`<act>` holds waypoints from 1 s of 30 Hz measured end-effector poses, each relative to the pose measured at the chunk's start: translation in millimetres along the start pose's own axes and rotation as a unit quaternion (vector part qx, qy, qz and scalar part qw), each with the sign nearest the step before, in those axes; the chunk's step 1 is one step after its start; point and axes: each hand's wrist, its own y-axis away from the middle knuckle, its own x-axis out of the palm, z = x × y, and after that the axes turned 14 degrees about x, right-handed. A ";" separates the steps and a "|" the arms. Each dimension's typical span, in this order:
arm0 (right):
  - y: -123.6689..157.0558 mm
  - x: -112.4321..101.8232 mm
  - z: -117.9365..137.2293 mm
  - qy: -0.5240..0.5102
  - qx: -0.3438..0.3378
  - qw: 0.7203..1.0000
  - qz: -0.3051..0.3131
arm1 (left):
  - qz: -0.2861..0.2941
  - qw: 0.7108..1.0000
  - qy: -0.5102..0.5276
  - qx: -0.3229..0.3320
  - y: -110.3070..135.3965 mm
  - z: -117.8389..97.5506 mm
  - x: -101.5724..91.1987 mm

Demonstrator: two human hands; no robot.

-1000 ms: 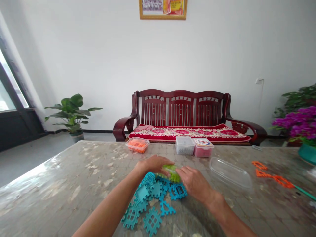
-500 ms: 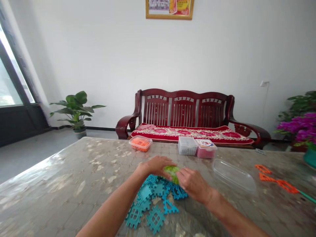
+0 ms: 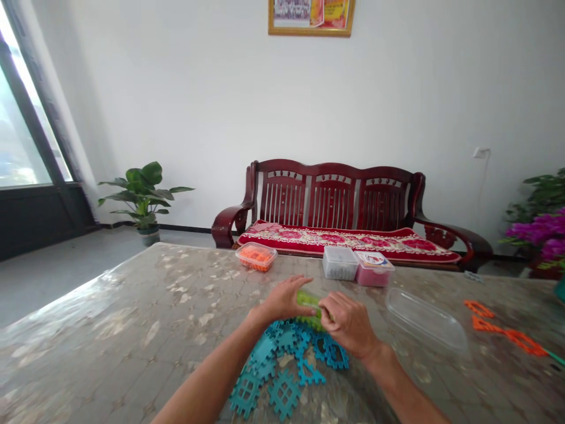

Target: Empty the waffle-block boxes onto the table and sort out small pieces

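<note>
A clear plastic box of green pieces (image 3: 308, 301) is between my hands, partly hidden by them. My left hand (image 3: 285, 300) spans its left end, thumb across the near side and forefinger stretched out beyond. My right hand (image 3: 348, 323) is closed around the right end, fingers curled in. Just in front of the box and partly under it lies a pile of blue and teal interlocking plastic tiles (image 3: 265, 348). Some are square with window-like openings, such as the teal window tile (image 3: 283, 393); one blue triangular tile (image 3: 310, 372) lies to the right.
Toward the table's far edge are a box of orange pieces (image 3: 256, 257), a box with grey contents (image 3: 339, 263) and a pink-filled box (image 3: 374, 269). A clear lid (image 3: 426, 320) lies right of my hands, with orange pieces (image 3: 507, 334) farther right. A wooden bench (image 3: 333, 200) stands behind.
My left hand has opened its thumb away from its forefinger, showing more of the green pieces. My right hand has shifted slightly right. The whole view has moved a little.
</note>
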 end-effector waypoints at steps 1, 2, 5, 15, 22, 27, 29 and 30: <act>1.8 2.0 0.2 -0.007 0.010 1.000 -0.013 | -0.037 0.999 0.023 -0.016 0.7 4.5 4.4; 3.0 3.8 0.4 -0.014 0.021 0.999 -0.027 | -0.072 0.996 0.043 -0.033 1.6 8.9 8.9; 0.7 7.1 -2.0 -0.045 0.055 0.996 -0.060 | -0.137 0.981 0.106 -0.089 4.8 18.5 22.6; -11.3 16.8 -59.8 -0.480 0.557 0.652 -0.184 | -0.053 0.944 0.208 -0.252 -4.1 23.9 22.1; 22.3 67.5 -35.8 -0.574 0.638 0.505 -0.092 | 0.012 0.912 0.321 -0.257 -22.1 19.2 6.8; 3.8 69.4 -26.4 -0.632 0.599 0.474 -0.134 | -0.005 0.880 0.413 -0.234 -23.5 8.6 -0.8; -4.0 64.1 -30.3 -0.651 0.549 0.504 -0.144 | -0.007 0.870 0.443 -0.215 -22.3 6.6 -4.9; -6.8 61.4 -33.0 -0.656 0.525 0.522 -0.149 | -0.014 0.867 0.454 -0.204 -21.4 6.2 -6.5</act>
